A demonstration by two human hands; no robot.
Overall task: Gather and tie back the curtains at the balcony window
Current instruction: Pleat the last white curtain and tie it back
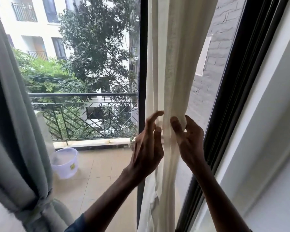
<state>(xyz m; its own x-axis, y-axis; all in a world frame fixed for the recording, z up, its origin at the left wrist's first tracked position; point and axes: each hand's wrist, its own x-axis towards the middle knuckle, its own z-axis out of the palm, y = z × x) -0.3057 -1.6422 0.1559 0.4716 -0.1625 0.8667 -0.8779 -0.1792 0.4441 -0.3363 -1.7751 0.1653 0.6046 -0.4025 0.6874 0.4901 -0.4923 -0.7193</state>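
Observation:
A cream sheer curtain (172,64) hangs bunched in front of the window's dark centre post. My right hand (189,141) grips its right side at waist of the bundle, thumb and fingers curled round the folds. My left hand (147,148) is at the curtain's left edge with fingers spread and loosely bent, the fingertips touching the fabric. A grey-green heavy curtain (12,131) hangs at the left, cinched low down by a tie (40,210).
The black window frame (241,81) and a white wall (274,148) stand close on the right. Through the glass lie a tiled balcony, a white plastic tub (64,162), a black railing (84,95) and trees.

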